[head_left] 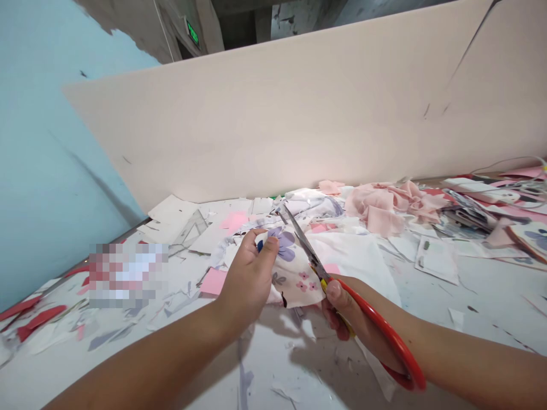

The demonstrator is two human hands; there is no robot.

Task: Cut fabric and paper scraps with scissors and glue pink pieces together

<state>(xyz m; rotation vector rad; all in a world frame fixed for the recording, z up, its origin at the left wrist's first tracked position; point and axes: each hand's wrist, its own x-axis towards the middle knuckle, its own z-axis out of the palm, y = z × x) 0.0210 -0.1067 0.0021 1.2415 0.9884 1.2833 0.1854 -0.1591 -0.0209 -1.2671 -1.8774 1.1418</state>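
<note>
— Now, left hand (250,273)?
— Clenched on the floral fabric piece (294,267), fingers curled over its left edge, thumb pressed on top beside a purple flower print. Raised a little above the white table (491,296), near the table's middle, just ahead of both wrists.

— And right hand (363,319)?
— Wrapped through the red handle loop of the scissors (325,279), thumb up near the pivot. Blades parted, pointing up and away to the left, crossing the right edge of the fabric piece, the cloth sitting between them.

— Pattern on the cloth?
— White ground, one large purple bloom near the left thumb, small pink blossoms lower down near the scissor pivot.

— Around the hands?
— Scraps everywhere. Pink paper square (212,282) just left of the left hand. Crumpled pink cloth heap (384,205) farther back to the right, against the pale board (299,119) standing along the rear of the table. White paper sheets (173,212) back left, with a clear set square (192,228) lying on them. Red offcuts (38,316) at the far left edge. Printed cards and more cut pieces stacked at the far right (470,213). Small white snippets scattered on the table below the forearms.

— Left of all that?
— Pale blue wall (43,142).
</note>
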